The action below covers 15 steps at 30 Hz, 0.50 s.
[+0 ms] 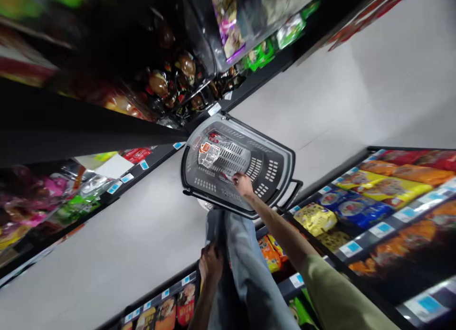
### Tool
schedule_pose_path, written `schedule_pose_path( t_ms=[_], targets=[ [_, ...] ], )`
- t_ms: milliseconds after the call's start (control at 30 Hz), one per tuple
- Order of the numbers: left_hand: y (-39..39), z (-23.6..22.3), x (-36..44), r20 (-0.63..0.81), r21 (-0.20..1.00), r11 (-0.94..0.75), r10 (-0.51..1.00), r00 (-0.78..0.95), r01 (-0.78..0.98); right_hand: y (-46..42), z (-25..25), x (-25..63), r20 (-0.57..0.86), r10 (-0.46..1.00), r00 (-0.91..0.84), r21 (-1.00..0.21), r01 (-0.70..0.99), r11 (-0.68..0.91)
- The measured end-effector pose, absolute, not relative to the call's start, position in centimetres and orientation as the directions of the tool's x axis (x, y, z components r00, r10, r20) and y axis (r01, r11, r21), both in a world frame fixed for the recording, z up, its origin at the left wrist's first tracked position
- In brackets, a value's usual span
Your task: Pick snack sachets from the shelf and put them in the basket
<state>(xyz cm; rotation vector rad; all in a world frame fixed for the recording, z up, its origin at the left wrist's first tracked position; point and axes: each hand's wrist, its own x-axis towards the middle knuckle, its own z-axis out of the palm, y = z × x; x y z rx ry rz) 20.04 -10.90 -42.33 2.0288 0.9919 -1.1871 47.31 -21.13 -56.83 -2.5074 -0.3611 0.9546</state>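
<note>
A grey and black shopping basket [281, 152] stands on the floor in front of my legs, its slotted bottom showing. Inside it lies a shiny clear packet with an orange label [209, 154], with a red-marked item [213, 137] beside it. My right hand [243, 183] reaches over the basket's near side, its fingers pinched together. Whatever is between those fingers is too small and blurred to name. My left hand [211, 262] rests against my jeans at the left leg, fingers loosely laid on the cloth, holding nothing that I can see.
Shelves of bagged snacks [261, 54] rise beyond the basket and to the left. At the right, another shelf holds yellow packets [388, 190] and blue packets [363, 209]. Price tags [383, 228] line the shelf edges. Pale floor [306, 107] runs between the shelves.
</note>
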Motion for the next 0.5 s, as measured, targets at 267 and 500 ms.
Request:
schedule_pose_path(
  t_ms=[267,500],
  targets=[
    [-11.9,-34.9,18.7,-0.93,0.27,-0.19,0.202,0.307,0.944,-23.0,-39.0,40.4,-0.434,0.264,0.861,-0.688,-0.128,-0.714],
    [-11.1,-25.2,22.9,-0.95,0.309,0.599,0.167,0.263,0.739,-20.4,-24.5,34.8,-0.381,0.406,0.831,-0.906,-0.25,-0.34]
  ],
)
